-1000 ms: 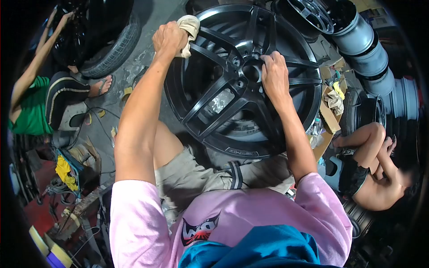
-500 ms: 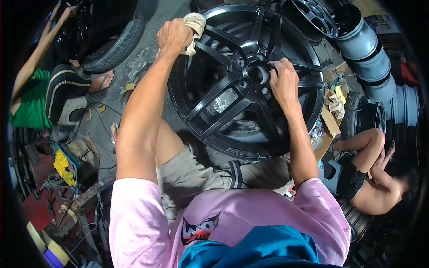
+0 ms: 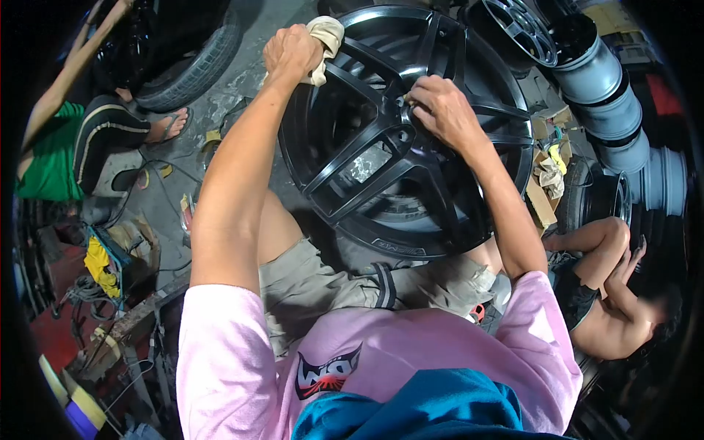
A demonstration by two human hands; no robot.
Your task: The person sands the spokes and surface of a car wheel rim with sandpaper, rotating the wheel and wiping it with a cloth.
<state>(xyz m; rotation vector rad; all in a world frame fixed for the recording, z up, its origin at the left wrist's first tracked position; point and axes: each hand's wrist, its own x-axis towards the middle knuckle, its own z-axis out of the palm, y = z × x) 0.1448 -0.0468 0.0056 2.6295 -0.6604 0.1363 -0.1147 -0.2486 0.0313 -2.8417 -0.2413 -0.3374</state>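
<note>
A black multi-spoke wheel rim stands tilted in front of my legs, its face towards me. My left hand is closed round a cream cloth at the rim's upper left edge. My right hand is at the hub, its fingertips bent together against the area of the bolt holes. Whatever those fingers pinch, if anything, is too small or hidden to name. The hand and wrist cover most of the centre bore. Faint raised lettering shows on the rim's lower lip.
Silver wheel rims are stacked at the right, with another rim above. A cardboard box holds crumpled things. One person sits at the right; another, in green, sits at the left near a tyre. Cables cross the floor.
My right hand has moved up and left, from the right of the centre bore to bolt holes on its upper left. The left hand with the cloth has shifted only slightly.
</note>
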